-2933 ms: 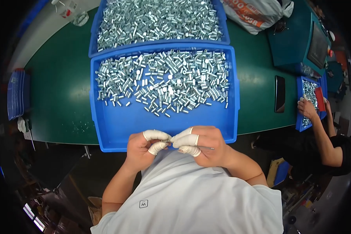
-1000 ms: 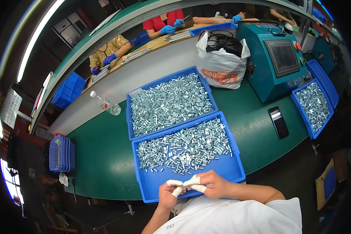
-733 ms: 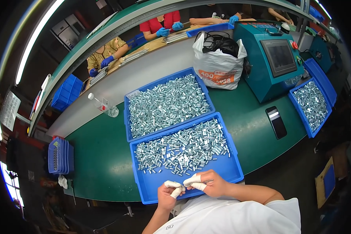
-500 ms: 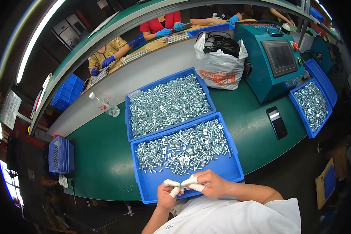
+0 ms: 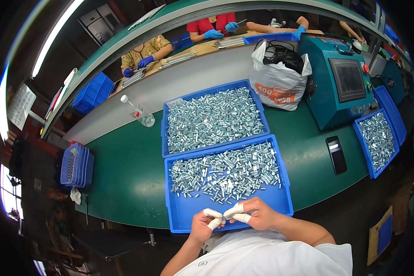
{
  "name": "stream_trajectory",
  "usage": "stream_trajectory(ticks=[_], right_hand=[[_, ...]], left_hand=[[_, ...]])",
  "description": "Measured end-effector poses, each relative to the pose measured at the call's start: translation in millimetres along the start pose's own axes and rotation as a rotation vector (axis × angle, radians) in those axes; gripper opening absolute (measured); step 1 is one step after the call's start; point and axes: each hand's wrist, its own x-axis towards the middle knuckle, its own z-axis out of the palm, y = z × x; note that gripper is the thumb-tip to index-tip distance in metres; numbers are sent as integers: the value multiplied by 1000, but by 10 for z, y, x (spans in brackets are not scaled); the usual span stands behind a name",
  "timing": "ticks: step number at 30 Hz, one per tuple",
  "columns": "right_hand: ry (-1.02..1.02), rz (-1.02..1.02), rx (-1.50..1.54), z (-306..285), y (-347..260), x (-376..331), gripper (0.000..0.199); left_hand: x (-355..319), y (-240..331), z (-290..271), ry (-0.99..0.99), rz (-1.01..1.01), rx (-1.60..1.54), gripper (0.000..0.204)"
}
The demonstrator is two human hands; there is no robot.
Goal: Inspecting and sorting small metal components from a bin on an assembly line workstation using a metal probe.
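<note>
My left hand (image 5: pixel 207 225) and my right hand (image 5: pixel 257 215) meet over the front edge of the nearer blue tray (image 5: pixel 183 214). White tape or finger covers wrap several fingers on both. The fingertips are pinched together, closed around something too small and hidden to name. Many short, shiny metal pins (image 5: pixel 230 175) lie heaped in the back of this tray, with bare blue bottom closest to me. Right behind it stands a second blue tray (image 5: pixel 164 135), filled with similar metal pins (image 5: pixel 214 117).
On the green table (image 5: pixel 129 184) are a plastic bottle (image 5: pixel 140 112), a phone (image 5: pixel 336 155), a white plastic bag (image 5: pixel 280 87) with black cables, and a teal machine (image 5: pixel 326 78). Stacked blue bins (image 5: pixel 78 165) stand left, another pin tray (image 5: pixel 376 140) right. Gloved co-workers (image 5: pixel 214 34) sit beyond the divider.
The whole view has shifted, so the table and trays appear farther right. My hands stay pinched together over the tray's front edge. A co-worker in red has raised one gloved hand.
</note>
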Motion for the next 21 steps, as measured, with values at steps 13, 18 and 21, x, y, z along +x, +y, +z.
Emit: stream_trajectory(ticks=[13,18,21], right_hand=[[40,40,114,17,119,-17,24],[100,-91,-147,145,47,-20,28],[86,-99,-110,134,37,-24,28]], left_hand=[[17,16,37,-29,52,-15,9],[48,-10,37,30,77,-11,13],[24,-25,-3,75,79,-73,12]])
